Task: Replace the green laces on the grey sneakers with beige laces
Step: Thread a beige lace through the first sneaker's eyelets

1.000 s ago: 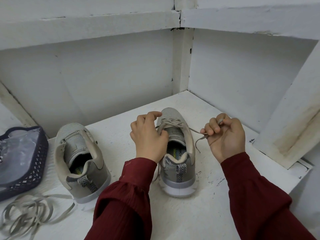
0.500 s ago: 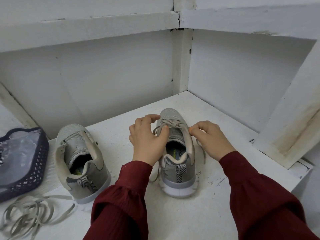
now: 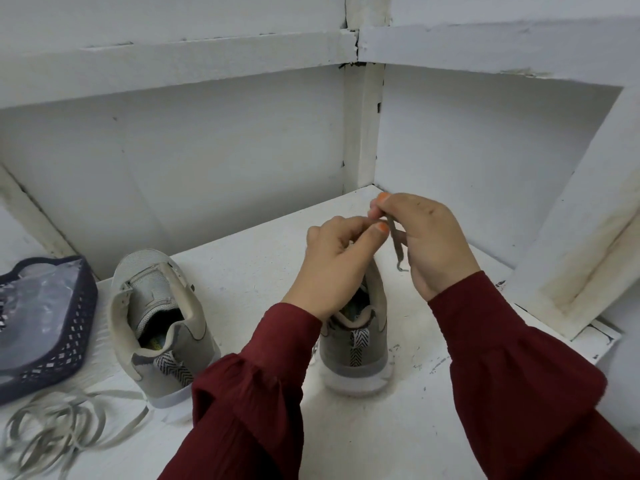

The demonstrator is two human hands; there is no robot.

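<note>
Two grey sneakers stand heel-towards-me on the white shelf (image 3: 263, 268). The left sneaker (image 3: 157, 323) has no lace in it. The right sneaker (image 3: 356, 344) is mostly hidden behind my hands. My left hand (image 3: 332, 268) and my right hand (image 3: 426, 240) are raised together above the right sneaker. Both pinch a thin lace (image 3: 396, 247), whose short end hangs down between them. A loose pile of pale laces (image 3: 59, 431) lies at the front left.
A dark perforated basket (image 3: 45, 327) holding a clear plastic bag sits at the far left. White walls close the shelf at the back and right, and a white beam (image 3: 585, 244) slants down on the right.
Both hands lifted off the right sneaker's tongue and came together above it. The lace end that was pulled out sideways to the right is now held up between the fingertips.
</note>
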